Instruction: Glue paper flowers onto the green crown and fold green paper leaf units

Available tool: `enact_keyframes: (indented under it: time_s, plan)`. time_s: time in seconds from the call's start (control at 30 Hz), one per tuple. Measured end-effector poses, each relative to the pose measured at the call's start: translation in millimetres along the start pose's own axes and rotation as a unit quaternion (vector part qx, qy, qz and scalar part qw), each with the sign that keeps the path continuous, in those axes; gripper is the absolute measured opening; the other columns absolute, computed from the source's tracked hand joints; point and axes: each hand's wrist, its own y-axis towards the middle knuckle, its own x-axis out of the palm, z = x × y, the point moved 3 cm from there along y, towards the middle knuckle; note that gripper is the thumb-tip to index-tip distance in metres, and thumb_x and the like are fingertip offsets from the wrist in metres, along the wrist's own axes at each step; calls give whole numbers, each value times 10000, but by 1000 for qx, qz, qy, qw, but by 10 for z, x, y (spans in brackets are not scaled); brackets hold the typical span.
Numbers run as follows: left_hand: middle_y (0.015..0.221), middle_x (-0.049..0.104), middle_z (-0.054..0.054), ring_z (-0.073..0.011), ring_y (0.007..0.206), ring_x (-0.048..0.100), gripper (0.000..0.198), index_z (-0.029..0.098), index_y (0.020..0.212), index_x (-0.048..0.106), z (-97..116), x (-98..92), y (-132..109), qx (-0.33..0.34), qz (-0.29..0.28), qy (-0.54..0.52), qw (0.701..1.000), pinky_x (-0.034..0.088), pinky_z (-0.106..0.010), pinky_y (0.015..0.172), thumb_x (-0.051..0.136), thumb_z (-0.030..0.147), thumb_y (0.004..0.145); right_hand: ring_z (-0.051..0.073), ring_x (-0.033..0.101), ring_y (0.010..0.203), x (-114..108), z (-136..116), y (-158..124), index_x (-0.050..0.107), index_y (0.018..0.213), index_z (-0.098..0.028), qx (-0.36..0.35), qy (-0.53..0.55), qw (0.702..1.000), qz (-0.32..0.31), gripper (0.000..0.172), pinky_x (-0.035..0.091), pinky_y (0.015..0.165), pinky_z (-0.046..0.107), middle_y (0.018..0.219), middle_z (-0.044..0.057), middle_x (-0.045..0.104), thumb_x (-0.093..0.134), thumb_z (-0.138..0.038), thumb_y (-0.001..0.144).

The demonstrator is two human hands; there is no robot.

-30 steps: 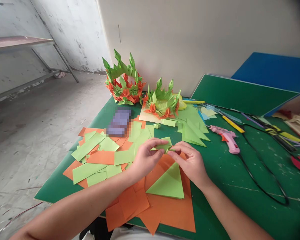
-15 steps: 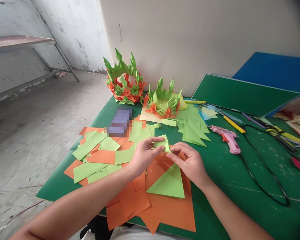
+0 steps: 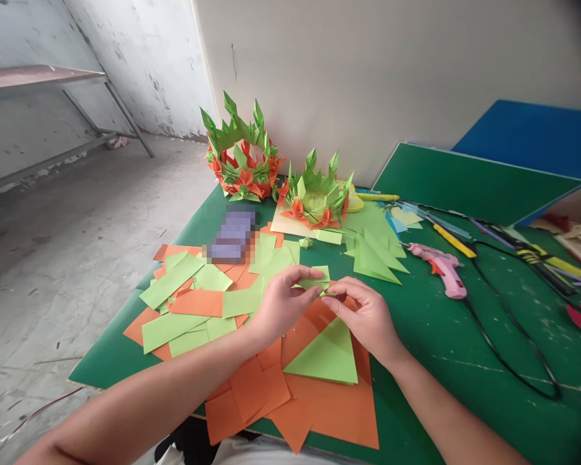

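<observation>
Both hands meet over the middle of the green table (image 3: 440, 336). My left hand (image 3: 281, 303) and my right hand (image 3: 363, 313) pinch a small folded piece of light green paper (image 3: 317, 279) between their fingertips, held just above the paper piles. Under the hands lie orange sheets (image 3: 329, 403) with a light green folded triangle (image 3: 326, 355) on top.
Loose green and orange paper pieces (image 3: 188, 303) lie to the left. Two green-and-orange paper crowns (image 3: 242, 155) (image 3: 317, 194) stand at the back. More green triangles (image 3: 372, 255), a pink glue gun (image 3: 440, 268) with a black cord, and pens lie to the right. Green and blue boards lean against the wall.
The small green piece has been turned and flattened between the fingertips; the hands stay in nearly the same place over the orange sheets.
</observation>
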Motion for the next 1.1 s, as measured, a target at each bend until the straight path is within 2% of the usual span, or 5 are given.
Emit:
enact_keyframes:
  time_s: [0.1,0.3,0.5,0.87,1.1]
  plan:
    - [1089,661,-82,-204,995,655,172,185,983,666,3,7,-7,37,1,33,999,553,-322,825,644,248,825,150,536,687,-10,18,2,635,787,-208,20,2,1000,10,130,467,675,284,746,9,581,676,-322,834]
    - [1039,653,-74,-192,972,654,183,196,982,688,42,20,-24,101,5,116,988,575,-294,762,625,158,815,141,512,662,-10,36,8,606,741,-193,87,33,996,-5,216,434,648,269,697,-7,550,695,-380,802]
    - [1040,630,-89,-165,941,658,207,177,995,689,93,64,-54,149,-17,103,983,597,-283,775,554,118,849,132,479,651,-11,92,22,584,708,-187,128,86,988,-13,276,396,621,259,678,-20,520,744,-409,748]
    - [981,644,-79,-144,867,649,163,165,952,709,96,53,-40,138,-1,107,985,592,-246,710,594,151,837,124,467,653,-12,145,-2,614,743,-182,154,122,980,-18,277,382,611,246,685,-24,522,757,-418,735]
    - [975,640,-84,-164,875,640,159,163,940,715,77,56,-41,112,-6,98,989,591,-286,727,597,167,833,130,492,676,-21,156,21,562,814,-212,154,140,978,9,328,430,633,244,735,-26,527,782,-428,702]
